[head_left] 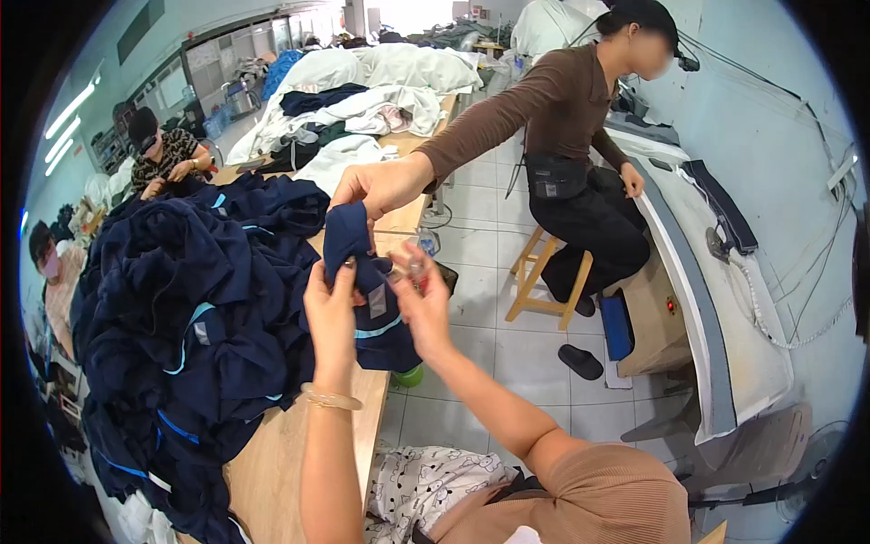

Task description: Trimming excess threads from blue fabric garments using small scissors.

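Observation:
My left hand (333, 297), with a pale bangle at its wrist, pinches a navy garment (348, 234) that has a light blue stripe and a small grey patch. The garment hangs at the table's right edge. A co-worker's hand (385, 189) reaches in from the far right and grips the top of the same cloth. To the right of the garment, my right hand (426, 299) is raised with its fingers curled around something small, partly shiny and reddish; its kind is unclear. A large heap of navy garments (136, 272) with blue trim lies to the left.
The wooden table (272, 458) runs away from me, with white cloth (417, 68) heaped farther back. At right, the co-worker sits on a wooden stool (544, 281) beside an ironing table (725, 363) with an iron (718, 245). Others sit at left. A black slipper (580, 362) lies on the tiles.

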`<move>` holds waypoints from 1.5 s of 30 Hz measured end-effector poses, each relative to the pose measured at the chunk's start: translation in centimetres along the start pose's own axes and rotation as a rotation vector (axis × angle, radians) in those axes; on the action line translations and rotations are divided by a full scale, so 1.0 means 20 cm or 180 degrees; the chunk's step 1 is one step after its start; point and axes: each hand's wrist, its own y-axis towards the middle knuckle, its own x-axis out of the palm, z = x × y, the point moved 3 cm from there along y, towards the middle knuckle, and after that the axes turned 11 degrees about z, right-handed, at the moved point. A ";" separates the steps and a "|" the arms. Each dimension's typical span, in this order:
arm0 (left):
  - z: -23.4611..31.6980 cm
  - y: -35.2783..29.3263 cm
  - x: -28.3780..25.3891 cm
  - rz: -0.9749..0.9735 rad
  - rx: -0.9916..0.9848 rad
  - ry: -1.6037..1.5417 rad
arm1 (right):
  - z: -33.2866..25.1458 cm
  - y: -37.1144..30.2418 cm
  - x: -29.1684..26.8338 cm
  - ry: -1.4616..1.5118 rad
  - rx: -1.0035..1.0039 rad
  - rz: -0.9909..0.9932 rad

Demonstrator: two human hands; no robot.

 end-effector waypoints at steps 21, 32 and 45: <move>0.94 -1.18 -1.29 0.2107 0.1923 -0.0917 | -0.01 -0.86 1.05 0.1575 0.0895 -0.2620; 0.78 -1.34 -1.40 0.3022 0.1522 -0.0402 | 0.20 -0.89 1.03 0.0986 0.0680 -0.2378; -0.12 -1.61 -1.44 0.3540 -0.0840 0.0536 | 0.46 -0.91 0.33 -0.1999 -0.0433 -0.2942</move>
